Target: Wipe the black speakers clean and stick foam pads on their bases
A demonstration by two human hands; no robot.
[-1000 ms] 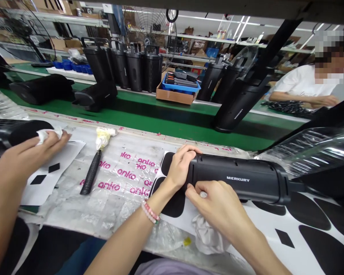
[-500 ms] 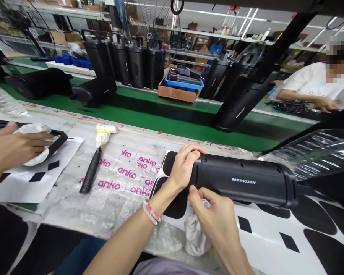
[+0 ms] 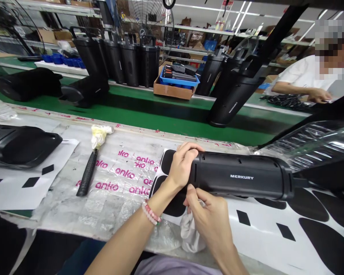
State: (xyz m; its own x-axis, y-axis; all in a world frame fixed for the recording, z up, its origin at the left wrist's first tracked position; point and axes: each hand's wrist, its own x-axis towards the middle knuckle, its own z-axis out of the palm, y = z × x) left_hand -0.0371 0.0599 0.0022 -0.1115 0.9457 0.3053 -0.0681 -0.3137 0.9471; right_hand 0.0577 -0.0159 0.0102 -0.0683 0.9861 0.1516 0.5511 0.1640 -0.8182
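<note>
A black cylindrical housing (image 3: 218,177) with MERKURY printed on its side lies across the bench on a white sheet of black stickers. My left hand (image 3: 182,164) is wrapped around the housing's left end. Just below that end, my right hand (image 3: 208,210) holds a crumpled white cloth (image 3: 190,233), its thumb and fingertips against the lower edge. The fingertips hide whatever else may lie between them. Left of my hands lies a hammer (image 3: 88,172) with a black grip and a wrapped head.
A black shell (image 3: 25,147) rests on another sticker sheet (image 3: 14,194) at left. Beyond the bench runs a green conveyor (image 3: 149,114) with several black housings and a carton holding a blue tray (image 3: 179,80). A co-worker (image 3: 304,80) handles black cables at the far right.
A co-worker's hand with a white cloth has left the shell at left, leaving it uncovered. The view has shifted slightly. My hands stay at the housing's left end.
</note>
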